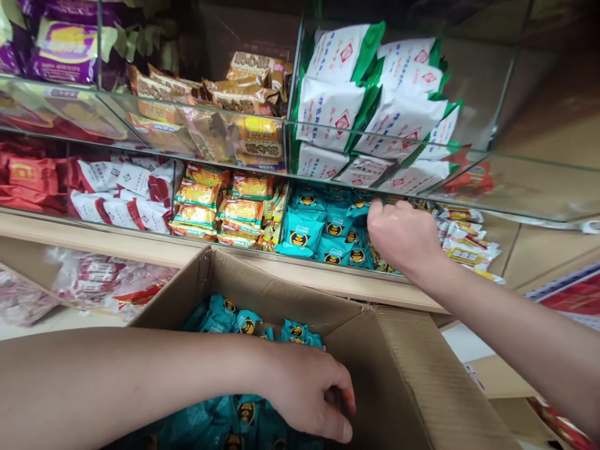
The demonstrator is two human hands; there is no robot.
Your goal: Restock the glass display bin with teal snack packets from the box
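Observation:
My right hand (405,237) is at the lower shelf, closed, its fingertips at a small teal snack packet (360,207) at the top of a compartment. More teal packets with a black and yellow emblem (300,238) are stacked just left of it. My left hand (312,390) hangs over an open cardboard box (360,350), palm down. Its fingers are loosely bent, with a gap to the thumb and nothing seen between them. Loose teal packets (220,315) lie inside the box, partly hidden under my left forearm.
Clear dividers split the shelves. White and green packets (330,103) fill the compartment above, beside brown packets (244,97). Yellow-orange packets (241,209) and white-red packets (122,194) sit left on the lower shelf. Plastic-wrapped goods (103,275) lie below. A box flap (435,375) sticks out rightward.

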